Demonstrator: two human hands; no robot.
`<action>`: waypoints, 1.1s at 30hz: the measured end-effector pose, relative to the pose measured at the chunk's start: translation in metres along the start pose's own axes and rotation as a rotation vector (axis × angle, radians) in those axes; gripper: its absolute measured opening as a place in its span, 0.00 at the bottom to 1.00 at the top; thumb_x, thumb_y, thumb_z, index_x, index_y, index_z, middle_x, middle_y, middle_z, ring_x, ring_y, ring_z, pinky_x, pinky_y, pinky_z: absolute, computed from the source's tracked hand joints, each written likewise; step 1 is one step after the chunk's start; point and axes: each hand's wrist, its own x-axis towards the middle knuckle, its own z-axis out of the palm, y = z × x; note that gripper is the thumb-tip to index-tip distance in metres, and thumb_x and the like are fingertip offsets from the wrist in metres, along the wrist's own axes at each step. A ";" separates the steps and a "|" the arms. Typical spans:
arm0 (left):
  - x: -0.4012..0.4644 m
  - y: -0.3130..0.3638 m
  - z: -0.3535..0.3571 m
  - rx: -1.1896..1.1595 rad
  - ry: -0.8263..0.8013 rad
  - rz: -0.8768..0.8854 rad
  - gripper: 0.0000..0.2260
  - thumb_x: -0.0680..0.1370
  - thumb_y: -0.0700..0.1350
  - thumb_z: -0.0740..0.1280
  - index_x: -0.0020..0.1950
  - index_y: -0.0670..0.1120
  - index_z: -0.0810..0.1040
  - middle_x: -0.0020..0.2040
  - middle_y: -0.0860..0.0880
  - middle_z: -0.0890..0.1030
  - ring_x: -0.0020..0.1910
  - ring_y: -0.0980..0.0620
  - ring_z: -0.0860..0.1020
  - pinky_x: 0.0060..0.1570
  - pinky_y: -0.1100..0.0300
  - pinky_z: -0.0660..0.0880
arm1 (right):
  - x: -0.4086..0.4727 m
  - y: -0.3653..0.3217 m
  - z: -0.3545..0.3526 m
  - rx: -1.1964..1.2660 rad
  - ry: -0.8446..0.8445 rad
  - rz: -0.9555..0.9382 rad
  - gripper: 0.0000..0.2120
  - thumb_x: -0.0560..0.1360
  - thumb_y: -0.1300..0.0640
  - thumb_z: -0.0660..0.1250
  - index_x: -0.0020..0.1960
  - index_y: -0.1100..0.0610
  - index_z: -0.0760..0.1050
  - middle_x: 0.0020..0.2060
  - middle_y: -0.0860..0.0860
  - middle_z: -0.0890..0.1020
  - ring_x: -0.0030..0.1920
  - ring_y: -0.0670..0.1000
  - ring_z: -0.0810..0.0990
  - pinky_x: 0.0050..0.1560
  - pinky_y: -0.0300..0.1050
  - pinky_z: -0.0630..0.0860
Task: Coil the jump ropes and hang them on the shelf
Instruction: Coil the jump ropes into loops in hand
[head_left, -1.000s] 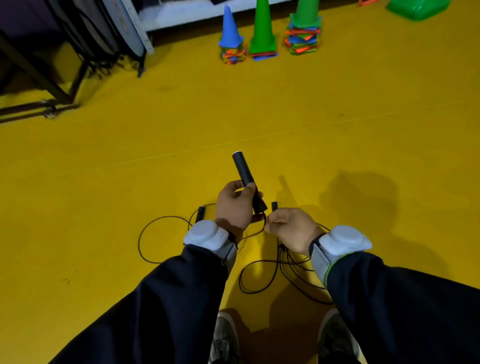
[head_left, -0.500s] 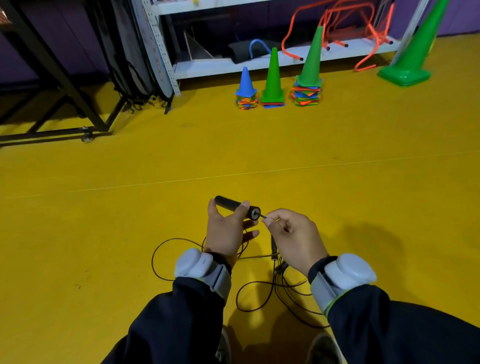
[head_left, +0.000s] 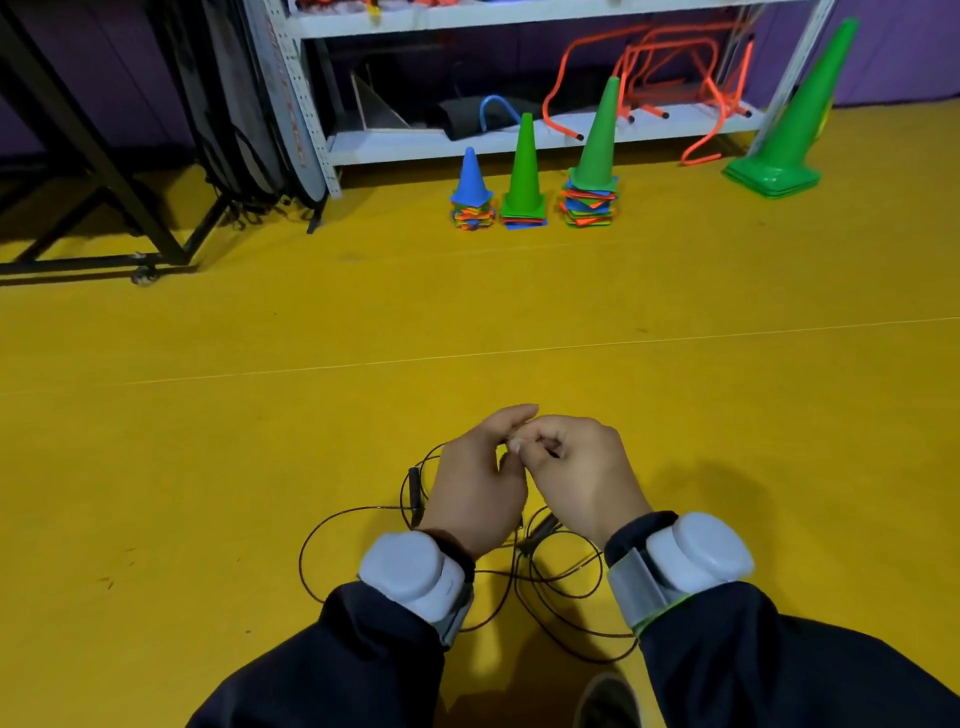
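Note:
Thin black jump ropes lie in loose loops on the yellow floor under my hands. One black handle rests on the floor just left of my left hand. My left hand and right hand are pressed together above the loops, fingers curled. The handle my left hand held is hidden inside the hands. My right fingers pinch the cord near my left thumb. The white shelf stands at the far side of the floor.
Three small cones on stacks of flat markers stand before the shelf, a big green cone at its right. Orange hurdles sit on the lower shelf. A black wheeled frame and leaning boards are at the far left.
The view has tilted up, showing more of the shelf. My hands have closed together, and the black handle that stuck out of my left hand is now hidden between them.

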 end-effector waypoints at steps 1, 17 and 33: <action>0.002 0.000 0.000 -0.024 -0.022 0.001 0.18 0.78 0.36 0.60 0.64 0.50 0.78 0.56 0.53 0.83 0.50 0.52 0.81 0.50 0.56 0.77 | 0.003 0.000 -0.001 0.011 0.012 0.007 0.10 0.75 0.57 0.67 0.36 0.46 0.80 0.37 0.42 0.84 0.41 0.46 0.82 0.40 0.37 0.77; 0.031 -0.021 -0.060 -0.275 0.146 -0.166 0.18 0.77 0.44 0.68 0.29 0.44 0.67 0.27 0.45 0.64 0.28 0.49 0.62 0.27 0.60 0.61 | 0.030 0.004 -0.021 0.206 -0.018 0.054 0.04 0.73 0.57 0.69 0.40 0.56 0.76 0.29 0.53 0.76 0.30 0.50 0.71 0.33 0.45 0.69; 0.038 -0.020 -0.066 -0.765 0.218 -0.305 0.14 0.81 0.44 0.56 0.35 0.47 0.69 0.26 0.50 0.66 0.25 0.51 0.59 0.29 0.56 0.52 | 0.040 0.016 -0.008 -0.064 0.223 0.055 0.11 0.73 0.57 0.70 0.35 0.57 0.73 0.24 0.49 0.76 0.24 0.42 0.72 0.24 0.31 0.65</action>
